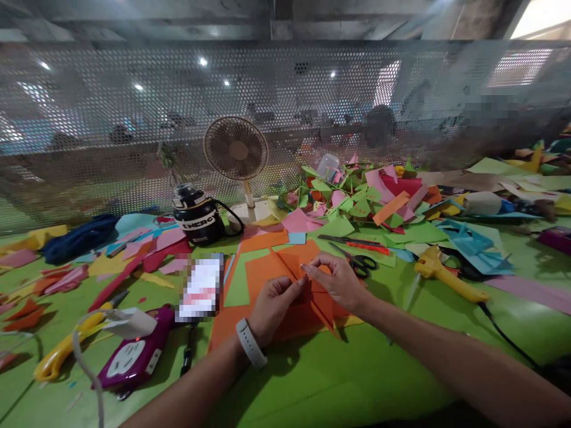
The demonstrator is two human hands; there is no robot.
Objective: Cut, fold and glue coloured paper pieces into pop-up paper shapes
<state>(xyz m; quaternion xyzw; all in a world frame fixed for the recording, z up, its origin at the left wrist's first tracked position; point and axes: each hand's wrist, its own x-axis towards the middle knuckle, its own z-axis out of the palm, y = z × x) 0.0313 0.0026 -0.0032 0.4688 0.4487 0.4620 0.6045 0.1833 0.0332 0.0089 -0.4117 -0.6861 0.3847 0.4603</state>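
Observation:
My left hand (277, 304), a pale band on its wrist, is closed with thumb and fingers pinching a folded orange paper piece (325, 310). Opposite it, my right hand (338, 278) pinches the same piece near its middle; the exact spot between the fingertips is hidden. Pointed flaps of the piece stick out above and below the hands. Beneath lie flat orange sheets (232, 324) and a light green sheet (237, 279). Just past my right hand are black-handled scissors (363, 264) and an orange-and-black cutter (361, 244).
A phone (200, 288), purple power strip (138, 351) and yellow tool (71, 345) lie left. Behind stand a black jug (196, 217) and a fan (236, 148). Paper scraps (357, 196) heap at the back. Right lies a yellow glue gun (446, 276) with its cord.

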